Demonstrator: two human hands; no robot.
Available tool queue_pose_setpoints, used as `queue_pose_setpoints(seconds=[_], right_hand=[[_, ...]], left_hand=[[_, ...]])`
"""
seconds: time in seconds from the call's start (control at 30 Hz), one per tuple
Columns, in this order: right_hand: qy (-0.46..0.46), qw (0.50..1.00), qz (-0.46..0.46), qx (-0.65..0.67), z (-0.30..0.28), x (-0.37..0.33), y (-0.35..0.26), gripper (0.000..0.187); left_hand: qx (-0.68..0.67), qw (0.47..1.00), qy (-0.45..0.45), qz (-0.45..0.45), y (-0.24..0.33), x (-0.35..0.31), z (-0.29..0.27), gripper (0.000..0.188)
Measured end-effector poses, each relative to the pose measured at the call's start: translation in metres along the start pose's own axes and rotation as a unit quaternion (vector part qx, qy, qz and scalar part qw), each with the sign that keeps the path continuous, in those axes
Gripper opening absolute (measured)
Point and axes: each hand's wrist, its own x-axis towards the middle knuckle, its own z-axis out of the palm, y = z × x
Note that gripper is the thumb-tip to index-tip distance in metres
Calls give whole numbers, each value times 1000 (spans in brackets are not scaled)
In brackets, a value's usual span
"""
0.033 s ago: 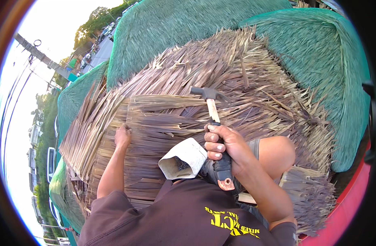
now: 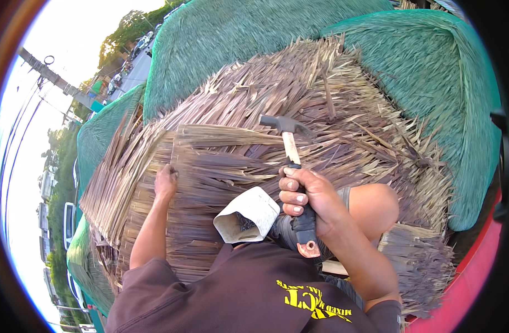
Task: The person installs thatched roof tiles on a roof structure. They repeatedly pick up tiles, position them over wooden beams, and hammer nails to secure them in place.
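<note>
My right hand (image 2: 310, 200) is closed round the dark-wrapped handle of a claw hammer (image 2: 290, 147), its head raised over the thatch. At the left, my left hand (image 2: 165, 182) has its fingers curled on the edge of a dry palm-leaf thatch panel (image 2: 207, 172), which lies over the other leaves. The fingertips are partly hidden. Between my arms, a white plastic container (image 2: 253, 208) rests tilted against my dark shirt, with small dark nails (image 2: 245, 222) visible inside. My bent right knee (image 2: 374, 211) is beside the hammer hand.
Layered thatch (image 2: 276, 83) slopes all around me, with loose leaf ends sticking up. Green netting (image 2: 254, 33) covers thatch sections beyond and at the right. A red curved edge (image 2: 476, 266) runs along the lower right. A utility pole (image 2: 57, 80), wires and a street (image 2: 135, 72) lie off to the left.
My right hand and the hammer have shifted slightly to the right. My left hand and the panel's edge have moved up a little. The container stays in place.
</note>
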Motion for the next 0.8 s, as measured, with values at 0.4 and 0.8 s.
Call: queue_pose_setpoints(seconds=[0.4,0.8], right_hand=[[5,966,-256,-22,-46,-102,-90,23],[280,636,-632,342,-256,-272,12,5]], left_hand=[[21,752,47,658,397,87,-129,15],[-224,464,89,853,853,-230,-28,29]])
